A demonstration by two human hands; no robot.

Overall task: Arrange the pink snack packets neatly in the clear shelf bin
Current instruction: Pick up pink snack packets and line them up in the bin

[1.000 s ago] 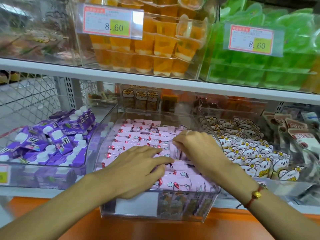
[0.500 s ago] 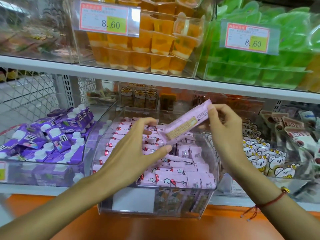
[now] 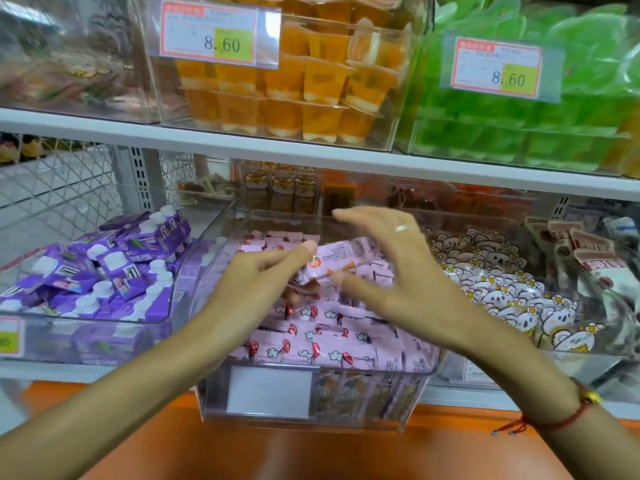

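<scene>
A clear shelf bin (image 3: 412, 403) on the lower shelf holds rows of pink snack packets (image 3: 325, 344) with cloud and strawberry prints. My left hand (image 3: 256, 285) pinches the left end of one pink packet (image 3: 341, 256), held level just above the rows with its printed back side up. My right hand (image 3: 398, 271) is blurred and spread open around the packet's right part, thumb below it and fingers raised above it, not closed on it. A ring shows on one finger and a red string bracelet on the wrist.
A bin of purple drink cartons (image 3: 104, 268) stands to the left, and a bin of white cartoon-print packets (image 3: 498, 289) to the right. The upper shelf carries orange jelly cups (image 3: 294, 88) and green jellies (image 3: 519, 126). An orange ledge (image 3: 311, 452) runs below.
The pink packet, lifted and tilted between both hands half a second ago, now lies lower and level over the bin. My right hand has let go and spread open.
</scene>
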